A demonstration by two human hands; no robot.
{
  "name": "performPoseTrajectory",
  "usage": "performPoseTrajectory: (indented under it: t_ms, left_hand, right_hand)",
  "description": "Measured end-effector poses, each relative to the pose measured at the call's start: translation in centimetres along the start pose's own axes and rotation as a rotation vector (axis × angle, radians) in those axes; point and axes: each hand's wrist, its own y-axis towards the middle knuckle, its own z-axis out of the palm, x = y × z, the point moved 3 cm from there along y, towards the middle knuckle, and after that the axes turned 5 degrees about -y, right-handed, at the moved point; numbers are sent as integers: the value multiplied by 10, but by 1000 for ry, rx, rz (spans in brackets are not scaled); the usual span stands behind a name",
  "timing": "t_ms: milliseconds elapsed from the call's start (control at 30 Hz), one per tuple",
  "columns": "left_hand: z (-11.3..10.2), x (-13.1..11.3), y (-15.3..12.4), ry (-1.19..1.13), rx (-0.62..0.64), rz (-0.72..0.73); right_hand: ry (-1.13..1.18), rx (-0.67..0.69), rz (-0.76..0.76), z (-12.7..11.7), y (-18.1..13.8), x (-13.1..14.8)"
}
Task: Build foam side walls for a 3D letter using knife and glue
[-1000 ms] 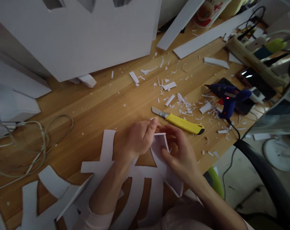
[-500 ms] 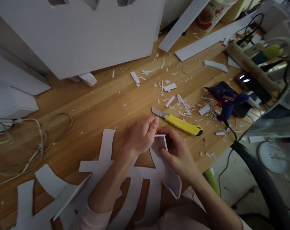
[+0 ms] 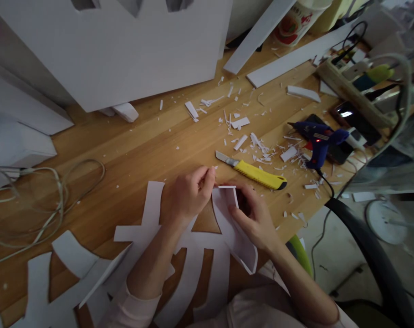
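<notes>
My right hand [image 3: 253, 217] grips the raised side wall of a white foam board piece [image 3: 223, 216], thumb on the inner face and fingers behind. The piece is cut into strips and bars, with walls standing along its right side. My left hand [image 3: 192, 193] is closed in a pinch just left of the wall's top end; whatever sits between its fingertips is too small or hidden. Beyond both hands lies a yellow utility knife [image 3: 259, 175], its blade out and pointing left. Another cut-out of white board [image 3: 70, 291] spreads below my left forearm.
A blue glue gun [image 3: 319, 139] with a lit red light stands at the right among white scraps [image 3: 261, 148]. Behind it are a phone [image 3: 355, 120] and a power strip [image 3: 357, 93]. A large white board box [image 3: 152, 50] rises at the back; cables [image 3: 59, 200] coil at left.
My left hand has drawn slightly left, away from the wall's top end, leaving a small gap. My right hand keeps its grip on the wall. The view has shifted a little.
</notes>
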Motion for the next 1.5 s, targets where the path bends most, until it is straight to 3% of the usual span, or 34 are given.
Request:
performPoseTrajectory:
  t_ms: [133, 400, 667, 1000, 1200, 1500]
  left_hand:
    - [0, -2, 0, 154, -14, 40]
    - [4, 7, 3, 139, 3, -2]
    - [4, 7, 5, 179, 11, -15]
    - [6, 4, 5, 274, -29, -14]
    - [5, 1, 6, 226, -15, -21]
    - [6, 3, 5, 194, 36, 12]
  right_hand:
    - [-4, -18, -3, 0, -2, 0]
    - [32, -19, 55, 1, -1, -1]
    - [192, -62, 79, 6, -2, -4]
    - [216, -84, 66, 6, -2, -3]
    - [146, -66, -3, 5, -1, 0]
    - [51, -39, 18, 3, 0, 2]
